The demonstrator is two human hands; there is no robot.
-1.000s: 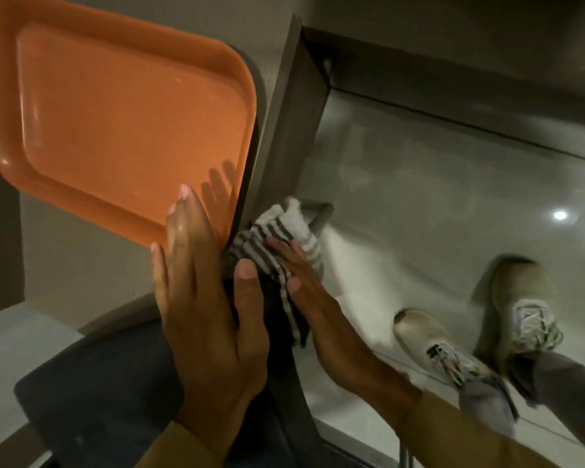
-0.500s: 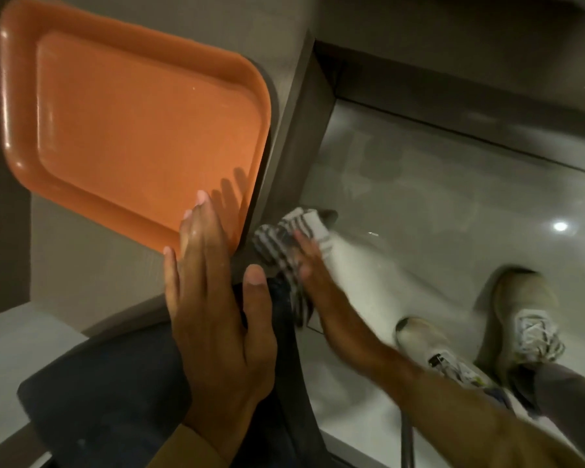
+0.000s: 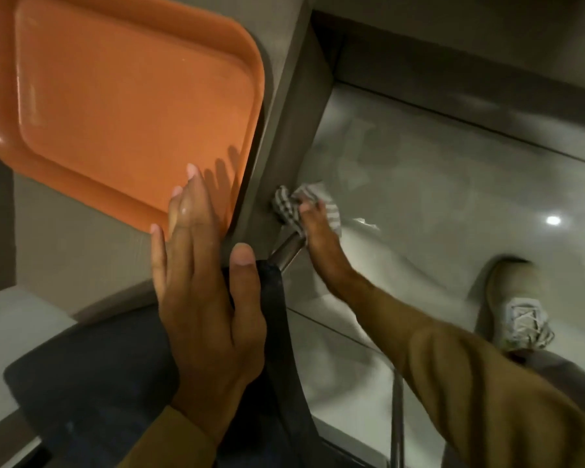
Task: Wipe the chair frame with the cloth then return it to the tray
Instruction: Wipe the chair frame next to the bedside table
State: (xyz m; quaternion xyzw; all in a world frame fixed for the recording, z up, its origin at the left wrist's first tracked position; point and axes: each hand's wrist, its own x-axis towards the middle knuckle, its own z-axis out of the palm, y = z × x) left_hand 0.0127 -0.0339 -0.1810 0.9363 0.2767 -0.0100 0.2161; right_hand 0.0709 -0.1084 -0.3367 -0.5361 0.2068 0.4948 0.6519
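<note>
an orange tray [image 3: 122,106] lies bare on the grey table [image 3: 65,251] at the left. the left hand [image 3: 203,298] rests flat and open on the dark chair seat [image 3: 92,383], fingers spread, thumb at the seat's edge. just right of it a metal frame tube [image 3: 286,249] slopes down from the seat. the right hand [image 3: 318,228] is closed around the striped cloth [image 3: 289,206], pressing it on that tube beside the table's side. a pale sneaker [image 3: 517,309] stands on the glossy floor [image 3: 436,184], far right.

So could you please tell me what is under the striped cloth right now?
The striped cloth, held by the right hand, wraps the metal chair frame tube. Only the tube's bare stretch below shows; the wrapped part is hidden.
</note>
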